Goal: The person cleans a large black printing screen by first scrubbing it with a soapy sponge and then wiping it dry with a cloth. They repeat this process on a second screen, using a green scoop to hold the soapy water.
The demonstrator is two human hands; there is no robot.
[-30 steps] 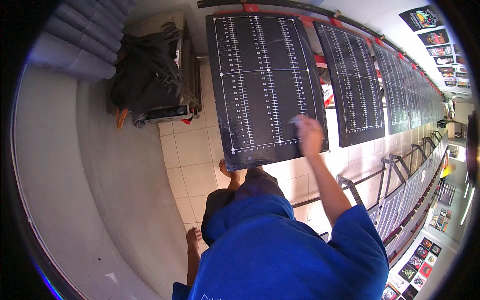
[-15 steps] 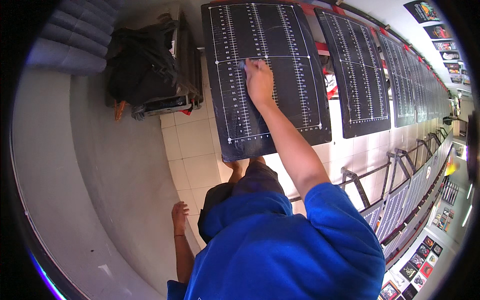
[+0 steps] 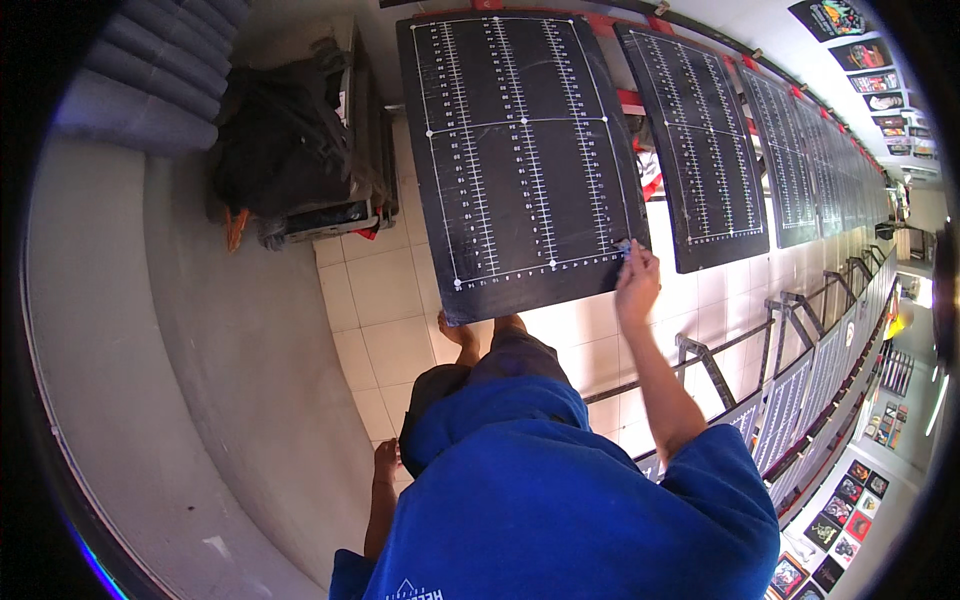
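My right hand (image 3: 638, 285) is closed, its fingertips pinching a small pale blue wad (image 3: 625, 247), perhaps cloth; its exact kind is too small to tell. It touches the near right corner of a black board (image 3: 500, 205) with white ruled lines, numbers and dots. A dark smear shows around the wad, over the markings. My left hand (image 3: 386, 462) hangs low by my left side, away from the board, with nothing seen in it. Its fingers are loosely open and partly hidden by my shorts.
More ruled black boards (image 3: 697, 150) continue in a row to the right on a red and black frame. Dark metal brackets (image 3: 708, 365) and another board row lie nearer right. A bulky black bag (image 3: 285, 140) sits far left, beside a grey wall (image 3: 230, 330). Pale tiles (image 3: 395, 320) cover the floor.
My right hand has moved with the wad from the board's middle toward me and right, to its near corner. My left hand has dropped slightly nearer my body.
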